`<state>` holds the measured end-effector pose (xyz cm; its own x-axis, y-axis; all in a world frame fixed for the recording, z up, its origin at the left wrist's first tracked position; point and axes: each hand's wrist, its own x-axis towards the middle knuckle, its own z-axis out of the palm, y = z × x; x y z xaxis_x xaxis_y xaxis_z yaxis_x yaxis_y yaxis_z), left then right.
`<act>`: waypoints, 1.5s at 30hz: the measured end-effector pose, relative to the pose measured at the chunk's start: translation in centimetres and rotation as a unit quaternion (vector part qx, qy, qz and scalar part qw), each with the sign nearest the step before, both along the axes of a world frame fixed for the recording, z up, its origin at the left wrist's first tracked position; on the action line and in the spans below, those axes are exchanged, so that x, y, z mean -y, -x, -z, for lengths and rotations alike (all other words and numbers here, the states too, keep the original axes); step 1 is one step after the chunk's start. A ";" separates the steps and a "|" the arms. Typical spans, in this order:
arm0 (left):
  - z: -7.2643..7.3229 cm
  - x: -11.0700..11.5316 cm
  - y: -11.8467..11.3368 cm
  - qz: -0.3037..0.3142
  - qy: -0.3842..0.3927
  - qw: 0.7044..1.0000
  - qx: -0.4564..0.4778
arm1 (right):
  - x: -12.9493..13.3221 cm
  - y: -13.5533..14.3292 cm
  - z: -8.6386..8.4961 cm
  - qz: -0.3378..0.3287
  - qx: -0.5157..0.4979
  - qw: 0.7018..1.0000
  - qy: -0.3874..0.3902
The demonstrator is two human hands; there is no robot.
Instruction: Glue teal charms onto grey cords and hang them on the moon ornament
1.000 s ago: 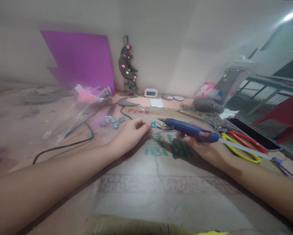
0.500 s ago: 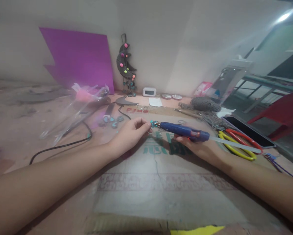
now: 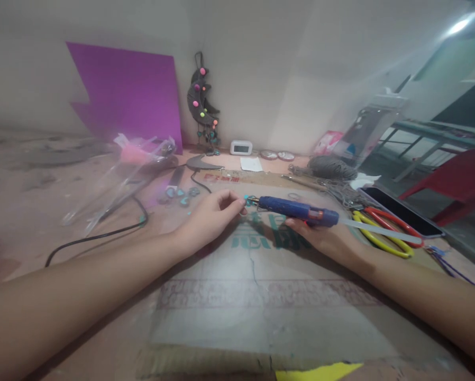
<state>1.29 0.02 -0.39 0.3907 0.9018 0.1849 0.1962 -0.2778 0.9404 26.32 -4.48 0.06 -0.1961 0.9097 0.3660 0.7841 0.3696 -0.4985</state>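
Note:
My right hand (image 3: 314, 233) is wrapped round a blue glue gun (image 3: 297, 209), its nozzle pointing left and a long glue stick (image 3: 380, 231) sticking out of its back. The nozzle tip meets a small teal piece (image 3: 247, 200) pinched between the thumb and fingers of my left hand (image 3: 217, 211). The exact shape of that piece is too small to make out. Both hands are above a printed cardboard sheet (image 3: 221, 323). Several small teal and grey pieces (image 3: 184, 201) lie just beyond my left hand.
A decorated moon hanging (image 3: 201, 100) and a purple sheet (image 3: 134, 95) are at the wall. Left lies a plastic bag (image 3: 122, 174) beside a black cord (image 3: 98, 236). On the right are grey yarn (image 3: 332, 166), a phone (image 3: 400, 209) and red and yellow-handled pliers (image 3: 384, 241).
Both hands keep nearly the same pose, with the glue gun's nozzle still at the teal piece. The whole view has shifted very slightly.

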 end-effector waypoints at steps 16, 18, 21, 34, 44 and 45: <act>0.3 -0.2 0.1 0.008 -0.007 1.000 0.001 | 0.2 0.2 -0.2 0.023 0.005 1.000 -0.008; 0.3 -0.2 0.1 0.007 -0.006 1.000 0.001 | 0.2 0.1 -0.2 0.028 0.004 1.000 -0.008; 0.2 -0.1 0.0 0.002 -0.001 1.000 0.001 | 0.2 0.1 -0.1 0.033 0.006 0.999 -0.004; 0.2 -0.1 0.1 -0.001 0.002 1.000 0.002 | 0.3 0.2 -0.2 0.044 0.023 0.999 -0.015; -0.2 0.0 0.0 -0.015 0.015 1.000 0.008 | 0.4 0.5 -0.8 0.014 0.019 0.999 -0.033; -0.3 0.0 0.0 -0.016 0.016 1.000 0.009 | 0.5 0.6 -0.9 0.011 0.017 0.999 -0.035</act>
